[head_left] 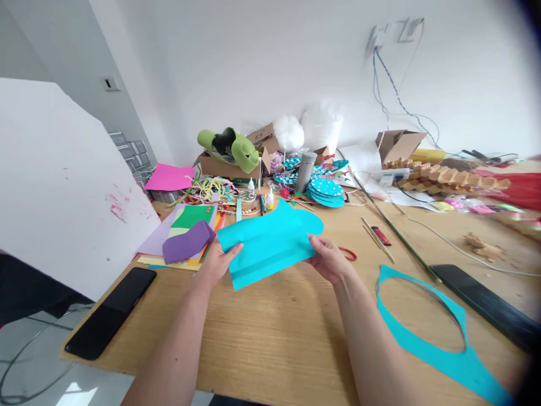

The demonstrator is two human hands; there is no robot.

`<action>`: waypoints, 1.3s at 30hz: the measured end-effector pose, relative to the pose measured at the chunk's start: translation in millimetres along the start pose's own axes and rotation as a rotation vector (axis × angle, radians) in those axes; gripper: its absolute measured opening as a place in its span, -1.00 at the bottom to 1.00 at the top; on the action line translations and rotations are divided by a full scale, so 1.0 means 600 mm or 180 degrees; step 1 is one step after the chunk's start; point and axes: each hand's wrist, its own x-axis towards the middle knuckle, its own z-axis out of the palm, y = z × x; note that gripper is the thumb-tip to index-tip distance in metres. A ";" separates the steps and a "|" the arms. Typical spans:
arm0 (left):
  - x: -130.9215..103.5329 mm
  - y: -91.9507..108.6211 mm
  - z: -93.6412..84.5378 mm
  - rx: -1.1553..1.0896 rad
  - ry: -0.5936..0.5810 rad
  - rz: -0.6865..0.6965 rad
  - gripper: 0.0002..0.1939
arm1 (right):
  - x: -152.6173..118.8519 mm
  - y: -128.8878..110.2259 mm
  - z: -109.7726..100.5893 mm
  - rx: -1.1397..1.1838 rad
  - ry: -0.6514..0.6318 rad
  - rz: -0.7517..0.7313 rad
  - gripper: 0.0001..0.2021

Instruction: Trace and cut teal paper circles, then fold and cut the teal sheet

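Note:
Between my two hands a turquoise sheet (270,242), which looks like craft foam or thick paper, is held above the table. Its far right edge is cut in a curve and its near edge is straight. My left hand (217,260) pinches the left edge, thumb on top and fingers underneath. With the same kind of grip, my right hand (328,258) is closed on the right edge. Just beyond my right hand lies a red-handled tool (349,254), mostly hidden. A turquoise offcut with a large round hole (443,361) lies to the right of my right forearm.
A black phone (110,313) lies at the left table edge. Coloured sheets (190,217) and a purple piece (186,242) are stacked behind it. Polka-dot turquoise discs (325,192), a grey bottle (305,172) and glue bottles (269,200) stand at the back. Sticks (378,239) lie right.

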 end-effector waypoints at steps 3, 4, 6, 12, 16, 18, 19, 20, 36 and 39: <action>-0.001 0.001 0.007 -0.0104 0.0073 0.0046 -0.43 | 0.003 0.004 0.002 -0.0080 0.0058 -0.0043 -0.65; -0.002 0.001 0.009 -0.0134 0.0064 0.0067 -0.43 | 0.005 0.006 0.003 -0.0101 0.0120 -0.0086 -0.66; -0.003 -0.001 0.013 -0.0171 0.0078 0.0111 -0.44 | 0.008 0.011 0.008 -0.0176 0.0263 -0.0179 -0.63; 0.006 -0.015 0.006 -0.0445 0.0523 0.0116 -0.52 | 0.012 0.018 0.026 -0.0972 0.0605 -0.0282 -0.50; 0.015 -0.006 0.001 -0.1174 0.1102 0.0146 -0.54 | 0.004 -0.010 -0.015 -0.2147 0.1302 -0.0242 -0.57; 0.018 0.001 0.001 -0.1485 0.1278 0.0126 -0.50 | -0.002 -0.022 -0.047 -0.2862 0.1716 -0.0074 -0.64; 0.019 0.003 0.002 -0.1565 0.1311 0.0102 -0.49 | -0.005 -0.025 -0.062 -0.3189 0.1838 0.0053 -0.69; 0.019 0.004 0.002 -0.1606 0.1329 0.0092 -0.49 | -0.008 -0.025 -0.074 -0.3481 0.1896 0.0185 -0.76; 0.011 -0.008 0.024 -0.1680 0.1037 0.0260 -0.35 | 0.000 -0.022 -0.048 -0.3941 0.1998 -0.0020 -0.76; 0.010 -0.013 0.030 -0.1598 0.1005 0.0317 -0.39 | 0.004 -0.018 0.002 -0.3263 0.1687 -0.0461 -0.61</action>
